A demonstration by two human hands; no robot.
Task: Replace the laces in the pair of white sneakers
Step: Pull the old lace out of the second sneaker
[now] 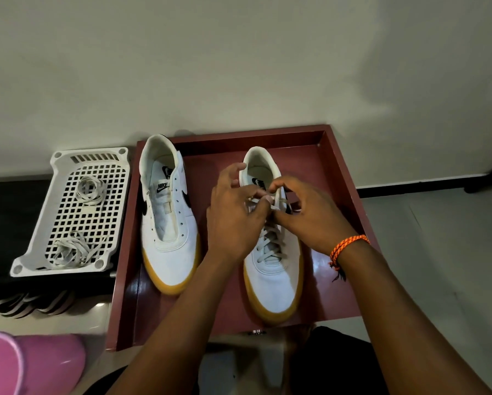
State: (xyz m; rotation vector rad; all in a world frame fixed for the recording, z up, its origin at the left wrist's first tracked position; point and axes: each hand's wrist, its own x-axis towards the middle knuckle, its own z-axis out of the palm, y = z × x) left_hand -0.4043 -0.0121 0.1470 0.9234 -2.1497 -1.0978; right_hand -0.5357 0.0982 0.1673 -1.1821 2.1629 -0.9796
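Both hands, left hand (234,215) and right hand (310,216), pinch the lace (269,243), hiding the knot.

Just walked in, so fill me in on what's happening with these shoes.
A person is working on the lace of the right-hand sneaker in a dark red tray. The left hand and right hand both pinch the lace near the top eyelets. The other sneaker, beside it in the tray, has no lace. Two loose bundles of laces lie in a white perforated basket to the left.
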